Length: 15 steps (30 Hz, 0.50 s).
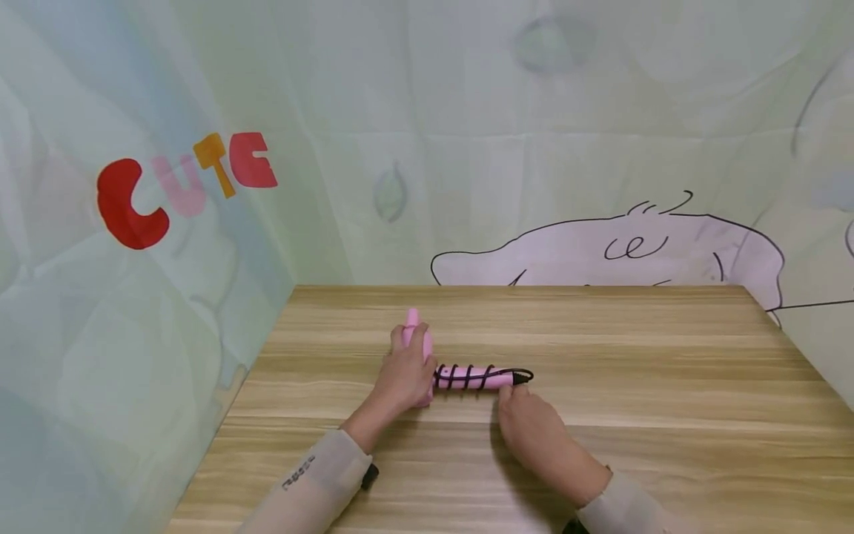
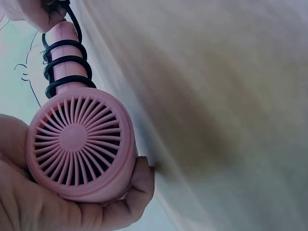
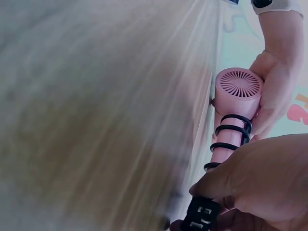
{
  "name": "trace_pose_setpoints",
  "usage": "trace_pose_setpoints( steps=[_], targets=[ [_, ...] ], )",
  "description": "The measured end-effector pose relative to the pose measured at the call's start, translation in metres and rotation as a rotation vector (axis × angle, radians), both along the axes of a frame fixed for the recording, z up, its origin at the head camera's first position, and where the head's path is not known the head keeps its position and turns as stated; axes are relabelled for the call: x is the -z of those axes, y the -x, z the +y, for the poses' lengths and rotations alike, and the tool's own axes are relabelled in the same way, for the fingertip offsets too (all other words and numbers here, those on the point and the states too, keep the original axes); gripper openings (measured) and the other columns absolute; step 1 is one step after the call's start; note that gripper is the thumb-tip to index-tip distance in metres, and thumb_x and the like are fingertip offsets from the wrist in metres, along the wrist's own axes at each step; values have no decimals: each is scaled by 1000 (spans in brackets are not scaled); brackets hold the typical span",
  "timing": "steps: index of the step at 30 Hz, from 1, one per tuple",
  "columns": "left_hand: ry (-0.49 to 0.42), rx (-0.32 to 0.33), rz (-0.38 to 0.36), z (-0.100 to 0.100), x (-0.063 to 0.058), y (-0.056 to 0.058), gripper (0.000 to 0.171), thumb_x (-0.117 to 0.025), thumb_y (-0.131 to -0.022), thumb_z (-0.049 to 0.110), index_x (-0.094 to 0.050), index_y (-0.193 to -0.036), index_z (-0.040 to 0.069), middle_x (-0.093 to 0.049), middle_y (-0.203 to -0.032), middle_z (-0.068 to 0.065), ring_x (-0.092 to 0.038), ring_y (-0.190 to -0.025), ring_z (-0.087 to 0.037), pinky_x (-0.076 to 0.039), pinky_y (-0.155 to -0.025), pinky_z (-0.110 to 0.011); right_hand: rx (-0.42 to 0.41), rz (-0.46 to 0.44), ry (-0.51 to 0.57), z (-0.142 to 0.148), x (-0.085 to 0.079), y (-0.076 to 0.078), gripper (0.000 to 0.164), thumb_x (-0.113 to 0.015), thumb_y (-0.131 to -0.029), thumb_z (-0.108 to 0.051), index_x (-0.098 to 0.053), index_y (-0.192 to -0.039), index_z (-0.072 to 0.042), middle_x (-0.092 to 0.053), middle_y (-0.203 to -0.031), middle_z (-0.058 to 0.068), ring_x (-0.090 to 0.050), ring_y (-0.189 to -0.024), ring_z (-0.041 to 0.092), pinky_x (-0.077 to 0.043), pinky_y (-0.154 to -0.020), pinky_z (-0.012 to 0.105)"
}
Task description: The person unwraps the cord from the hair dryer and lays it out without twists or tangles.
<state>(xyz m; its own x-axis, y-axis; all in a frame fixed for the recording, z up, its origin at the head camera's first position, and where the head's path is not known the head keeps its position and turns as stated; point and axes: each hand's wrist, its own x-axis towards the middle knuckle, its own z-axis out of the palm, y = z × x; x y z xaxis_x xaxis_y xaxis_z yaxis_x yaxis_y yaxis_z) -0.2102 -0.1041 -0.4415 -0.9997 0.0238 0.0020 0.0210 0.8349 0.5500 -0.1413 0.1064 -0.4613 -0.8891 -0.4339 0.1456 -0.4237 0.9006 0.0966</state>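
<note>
A pink hair dryer (image 1: 472, 378) with a black cord (image 2: 68, 61) wound in several loops round its handle is over the wooden table. My left hand (image 1: 405, 377) grips the dryer's round body, thumb and fingers on either side of the slotted rear grille (image 2: 74, 139). The narrow nozzle (image 1: 412, 317) points to the far side of the table. At the handle's free end, my right hand (image 1: 534, 426) pinches a black plug (image 3: 200, 212) with pale markings, best seen in the right wrist view. A loop of cord (image 1: 523, 372) stands out past the handle end.
The wood-grain table (image 1: 640, 356) reaches back to a pale fabric backdrop (image 1: 467, 148) with a line-drawn figure. Coloured letters (image 1: 220, 159) are printed on the left side of the cloth. A dark wrist band (image 1: 369, 476) shows at the left sleeve.
</note>
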Motion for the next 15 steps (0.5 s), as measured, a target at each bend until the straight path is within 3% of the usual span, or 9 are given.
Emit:
trace_pose_setpoints(
  steps=[3,10,15],
  targets=[
    [6,1,14,0,-1,0,62,-55,-102,24,-31,-159,20,-21,-159,-23,-61,-96,-41,-56,-79,-48,-3,13,16,0,-1,0,14,-57,-88,3,-54,-99,11,-53,-74,17,-58,-57,24,-55,-47,33],
    [-1,-12,0,-1,-2,-1,63,-56,-101,23,-31,-159,22,-21,-160,-22,-61,-92,-37,-56,-75,-44,26,-58,61,1,-2,0,12,-57,-90,4,-52,-99,10,-53,-74,16,-59,-60,25,-56,-50,34],
    [-19,-10,5,-2,-3,-1,63,-55,-102,23,-30,-159,23,-20,-160,-22,-60,-81,-30,-54,-66,-37,38,-9,30,2,-2,0,16,-58,-90,2,-54,-102,12,-52,-73,16,-58,-60,25,-54,-49,35]
  ],
)
